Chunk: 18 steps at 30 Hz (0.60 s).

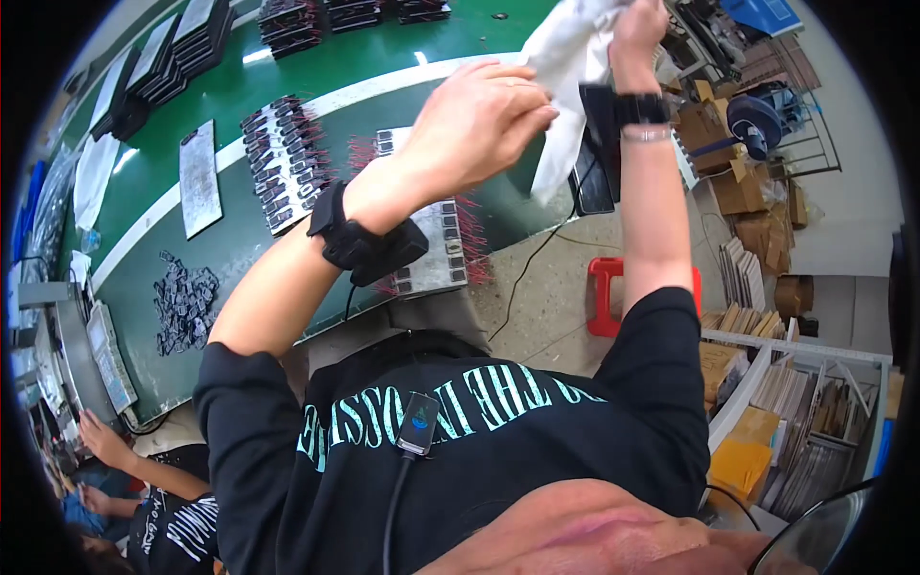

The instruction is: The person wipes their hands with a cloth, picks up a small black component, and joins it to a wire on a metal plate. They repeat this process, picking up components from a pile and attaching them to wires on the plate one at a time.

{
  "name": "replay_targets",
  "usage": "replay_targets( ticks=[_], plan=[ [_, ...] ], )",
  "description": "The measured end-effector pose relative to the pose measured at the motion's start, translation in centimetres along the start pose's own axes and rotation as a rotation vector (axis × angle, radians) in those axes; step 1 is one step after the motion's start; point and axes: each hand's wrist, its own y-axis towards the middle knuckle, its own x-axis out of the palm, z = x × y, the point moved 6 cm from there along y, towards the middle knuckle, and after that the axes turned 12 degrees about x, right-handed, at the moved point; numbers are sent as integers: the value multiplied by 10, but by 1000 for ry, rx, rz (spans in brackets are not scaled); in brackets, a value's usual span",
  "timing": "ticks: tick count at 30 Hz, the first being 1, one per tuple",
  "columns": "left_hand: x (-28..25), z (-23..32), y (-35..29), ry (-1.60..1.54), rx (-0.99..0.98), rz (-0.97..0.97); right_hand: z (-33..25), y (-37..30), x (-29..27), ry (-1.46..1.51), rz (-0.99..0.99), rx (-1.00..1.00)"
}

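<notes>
White sheet raised near the surface's right edge; bare green lies between it and the red-wired panel at the near edge. Sheet looks limp, creased, partly blurred. Right hand: fingers grasping its upper part. Left hand: fingers bent beside it (grip or touch, cannot tell).

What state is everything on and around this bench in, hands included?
Right hand: closed on the white sheet
White sheet: raised, hanging in folds
Left hand: fingers bent beside the sheet, grip unclear
Grey plate: bare, lying flat
Small black parts: loose heap
Red-wired parts: set in rows
</notes>
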Motion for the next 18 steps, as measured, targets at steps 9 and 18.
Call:
replay_targets(
  ticks=[9, 18],
  plan=[
    [-38, 22, -26, 166, -178, -312, 22, 19, 59, -743, 482, -1256],
    [-28, 86, -57, 89, 76, -554, 92, -220, 103, -981, -1470, 300]
  ],
)
